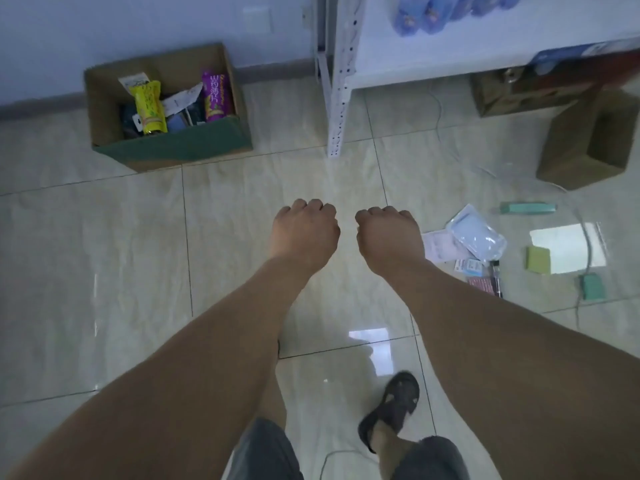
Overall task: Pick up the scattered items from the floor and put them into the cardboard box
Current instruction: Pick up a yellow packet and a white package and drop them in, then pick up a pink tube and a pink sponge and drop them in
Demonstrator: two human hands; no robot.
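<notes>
Pale glossy floor tiles (104, 254) run up to a white wall, and both bare arms reach out over them. The left hand (304, 230) and the right hand (389, 237) hang side by side, each clenched into a loose fist with knuckles forward and nothing in either. Ahead and to the left of the fists stands one open cardboard box (166, 147), already holding a yellow pouch (149, 107), a purple packet (217, 95) and other things too dim to tell. Just right of the right fist lie the scattered items: one clear bag of pale blue contents (478, 235) over a white sheet (438, 247), a few small cards partly hidden by the forearm, one green pad (538, 259), and two teal pieces (528, 207) (593, 286). Farther right sit two more brown boxes (585, 147), one cut off beneath a white shelf (450, 50). One sandalled foot (391, 410) shows below.
</notes>
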